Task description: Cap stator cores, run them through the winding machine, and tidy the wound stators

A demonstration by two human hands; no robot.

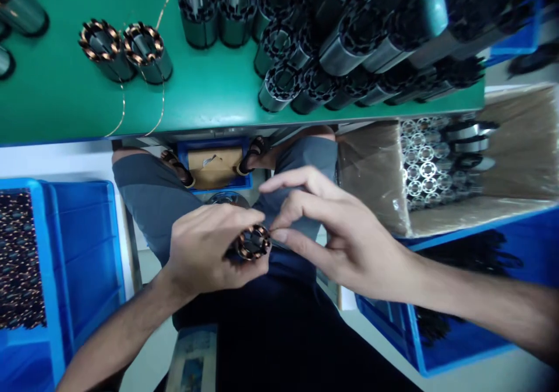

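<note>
Above my lap, my left hand (209,243) is wrapped round a motor stator (253,242), a dark cylinder whose copper-wound end faces up toward me. My right hand (332,223) meets the stator's right rim with thumb and index finger pinched together; the other fingers are raised. Whatever lies in that pinch is too small to make out, perhaps a wire end. On the green table (209,98) ahead stand two wound stators, a left one (107,51) and a right one (148,54), each with loose copper wire trailing toward the table's front edge.
Many stator cores without visible copper (279,86) crowd the table's right side. A lined carton (371,170) at right holds bare metal cores, above a blue crate (419,339) with black parts. At left, a blue bin (82,246) adjoins small copper-and-black pieces (20,258).
</note>
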